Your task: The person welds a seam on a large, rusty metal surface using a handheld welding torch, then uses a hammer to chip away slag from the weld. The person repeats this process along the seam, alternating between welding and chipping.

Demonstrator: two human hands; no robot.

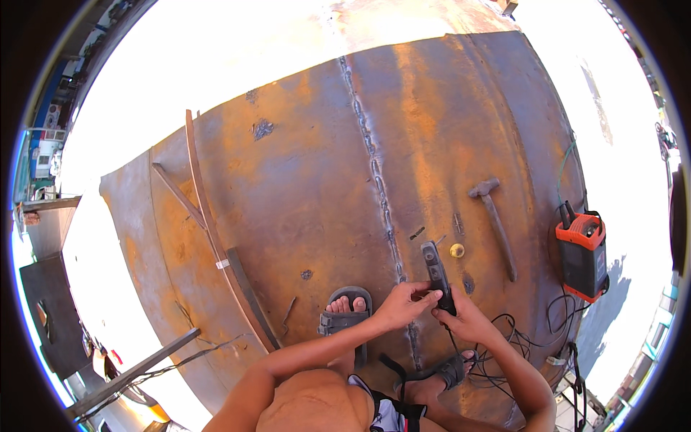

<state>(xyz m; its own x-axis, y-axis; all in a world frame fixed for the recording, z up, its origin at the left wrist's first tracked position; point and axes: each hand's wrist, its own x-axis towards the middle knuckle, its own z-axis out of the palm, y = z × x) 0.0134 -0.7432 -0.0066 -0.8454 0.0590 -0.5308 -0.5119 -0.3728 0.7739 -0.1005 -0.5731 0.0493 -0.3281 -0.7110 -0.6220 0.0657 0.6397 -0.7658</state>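
Note:
A black welding electrode holder [434,265] with a cable at its lower end is between my hands, over the rusty steel plate [317,180]. My right hand [464,318] is closed around its lower part. From the left, my left hand [407,306] pinches its side with the fingertips. Just left of the holder, a rough weld seam [378,176] runs up the plate. A small yellow round object [457,250] lies right of the holder's head. Beyond it rests a hammer [495,227], and a short dark piece [417,232] lies near the holder's tip.
An orange and black welding machine [581,252] stands at the right edge, with black cables [515,338] tangled below it. Long metal strips [209,223] lie on the left. A metal bar [137,371] juts in at lower left. My sandalled feet [345,306] stand on the plate.

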